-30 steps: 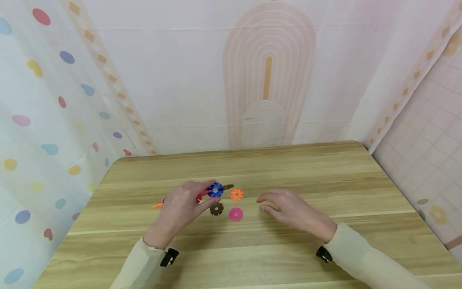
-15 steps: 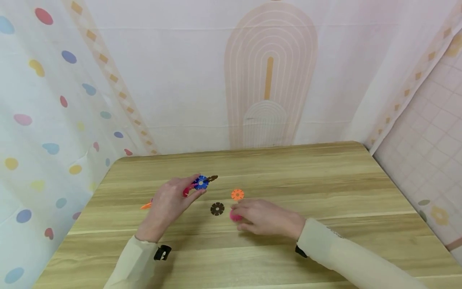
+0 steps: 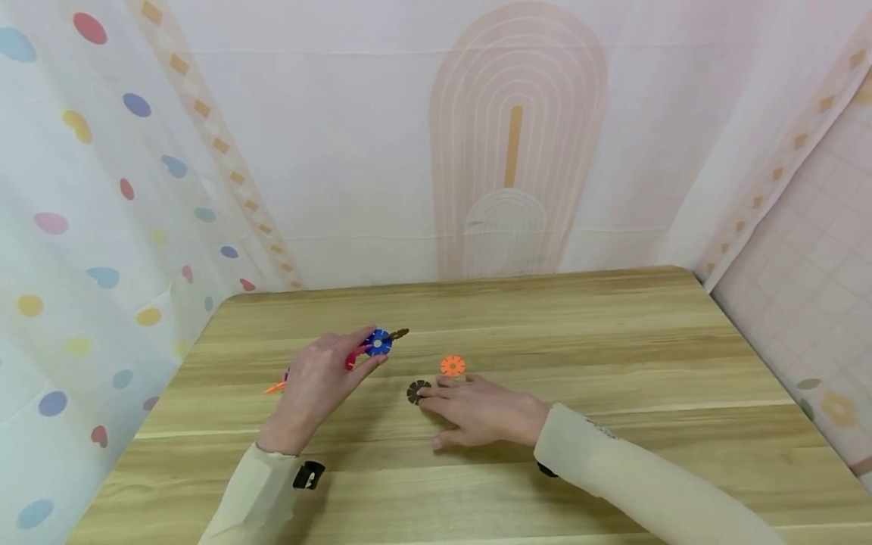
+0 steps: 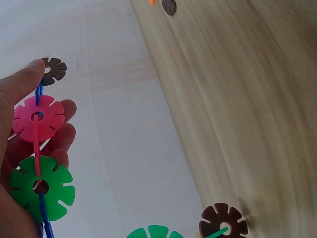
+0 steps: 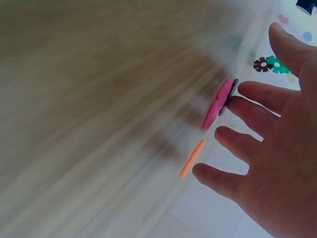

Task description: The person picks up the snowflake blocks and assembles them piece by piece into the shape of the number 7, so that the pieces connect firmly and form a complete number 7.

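My left hand (image 3: 364,354) holds up a chain of slotted plastic discs (image 3: 378,342) just above the wooden table (image 3: 613,356). The left wrist view shows its brown disc (image 4: 53,70), pink disc (image 4: 38,119) and green disc (image 4: 42,187) lying against my fingers. My right hand (image 3: 443,409) lies flat on the table with straight, spread fingers. One fingertip presses a loose pink disc (image 5: 217,105), which the hand hides in the head view. A brown disc (image 3: 417,391) lies at the fingertips and an orange disc (image 3: 452,365) lies just beyond them.
The table's back edge meets a pale printed backdrop (image 3: 511,151), with a dotted curtain (image 3: 102,227) along the left side. More of the chain, a green disc (image 4: 153,232) and a brown disc (image 4: 224,228), hangs below my left hand.
My right hand moved left onto the pink disc and slid with it toward the brown disc, covering it. My left hand drew the chain up and to the left, then held still.
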